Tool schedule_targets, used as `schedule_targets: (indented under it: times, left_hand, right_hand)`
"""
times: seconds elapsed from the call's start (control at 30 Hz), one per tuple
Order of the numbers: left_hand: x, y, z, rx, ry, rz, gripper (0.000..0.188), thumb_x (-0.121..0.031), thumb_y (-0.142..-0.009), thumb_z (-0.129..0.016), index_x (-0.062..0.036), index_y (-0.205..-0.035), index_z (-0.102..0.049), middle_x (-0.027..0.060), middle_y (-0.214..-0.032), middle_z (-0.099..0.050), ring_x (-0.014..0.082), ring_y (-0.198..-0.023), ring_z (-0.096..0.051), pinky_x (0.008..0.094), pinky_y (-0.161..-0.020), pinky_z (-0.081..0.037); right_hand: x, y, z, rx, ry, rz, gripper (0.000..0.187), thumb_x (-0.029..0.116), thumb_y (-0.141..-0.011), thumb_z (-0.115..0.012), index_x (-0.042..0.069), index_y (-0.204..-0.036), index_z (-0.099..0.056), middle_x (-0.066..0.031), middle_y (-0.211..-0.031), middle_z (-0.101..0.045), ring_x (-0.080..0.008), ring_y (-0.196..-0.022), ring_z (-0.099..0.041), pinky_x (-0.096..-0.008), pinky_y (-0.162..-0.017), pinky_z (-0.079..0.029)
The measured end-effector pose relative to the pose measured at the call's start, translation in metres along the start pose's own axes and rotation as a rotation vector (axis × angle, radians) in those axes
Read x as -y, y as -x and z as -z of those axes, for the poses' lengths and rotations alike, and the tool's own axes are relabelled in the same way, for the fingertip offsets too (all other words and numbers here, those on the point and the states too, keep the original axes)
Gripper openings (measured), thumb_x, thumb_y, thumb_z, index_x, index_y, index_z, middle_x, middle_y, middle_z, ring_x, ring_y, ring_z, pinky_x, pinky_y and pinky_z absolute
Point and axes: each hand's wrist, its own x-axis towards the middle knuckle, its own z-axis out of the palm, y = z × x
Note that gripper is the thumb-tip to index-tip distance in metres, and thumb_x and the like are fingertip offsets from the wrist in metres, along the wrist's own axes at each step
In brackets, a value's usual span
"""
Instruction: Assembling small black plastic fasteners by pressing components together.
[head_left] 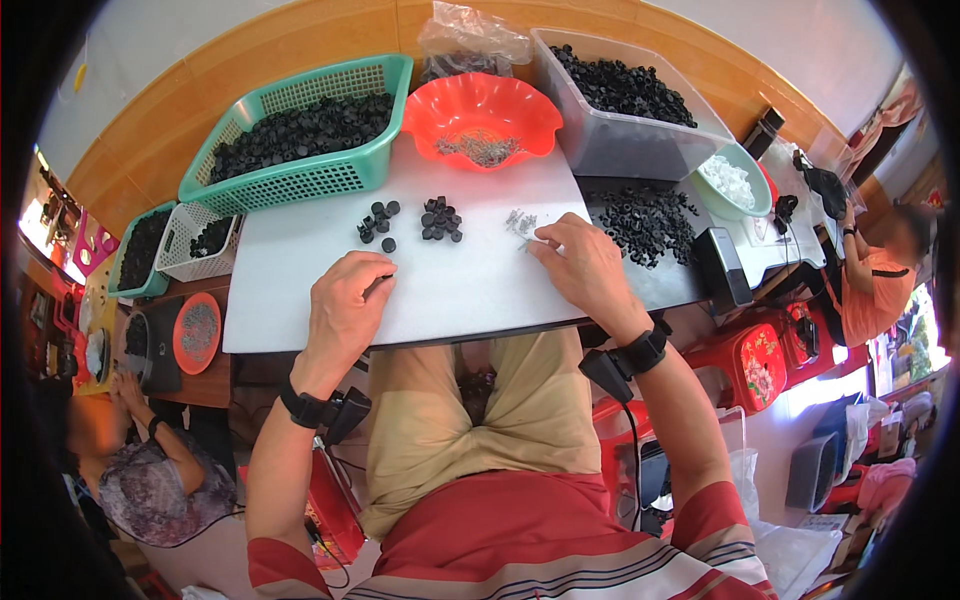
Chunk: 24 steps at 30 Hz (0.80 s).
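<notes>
My left hand (347, 303) is closed above the front of the white work sheet (450, 285). A small black plastic part (376, 288) shows between its thumb and fingers. Ahead of it lies a loose group of round black caps (380, 222), one apart from the others. A tighter pile of small black parts (440, 219) sits to the right of these. My right hand (582, 264) has its thumb and index finger pinched at the edge of a little heap of thin metal pins (520, 222). Whatever is between those fingertips is too small to make out.
Behind stand a green basket (290, 185) of black caps, a red scalloped bowl (480, 95) of metal pins and a clear bin (640, 145) of black parts. Loose black parts (645, 225) lie at right, by a dark box (722, 268). Other people sit at both sides.
</notes>
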Motion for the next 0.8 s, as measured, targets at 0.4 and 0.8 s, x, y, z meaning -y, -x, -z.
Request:
schedule_targets:
  times: [0.4,0.8]
  left_hand:
    - [0.001,0.001,0.0,-0.002,0.08,0.041,0.017,0.004,-0.083,-0.072,0.0015,-0.1,-0.072,0.0137,-0.103,-0.073,0.0297,-0.093,-0.072,0.0351,-0.083,-0.056]
    - [0.0,0.002,0.003,0.004,0.067,0.053,0.018,0.0,-0.083,-0.075,0.0011,-0.101,-0.072,0.0131,-0.105,-0.073,0.0307,-0.096,-0.071,0.0377,-0.086,-0.056]
  right_hand:
    - [0.006,-0.009,-0.005,0.049,-0.022,-0.059,0.023,0.023,-0.089,-0.073,0.003,-0.1,-0.077,-0.016,-0.103,-0.073,-0.0364,-0.092,-0.071,-0.0455,-0.08,-0.055]
    - [0.016,-0.004,0.007,0.065,-0.221,-0.136,0.019,0.013,-0.088,-0.076,0.0,-0.1,-0.071,-0.014,-0.096,-0.072,-0.0276,-0.073,-0.066,-0.0398,-0.069,-0.053]
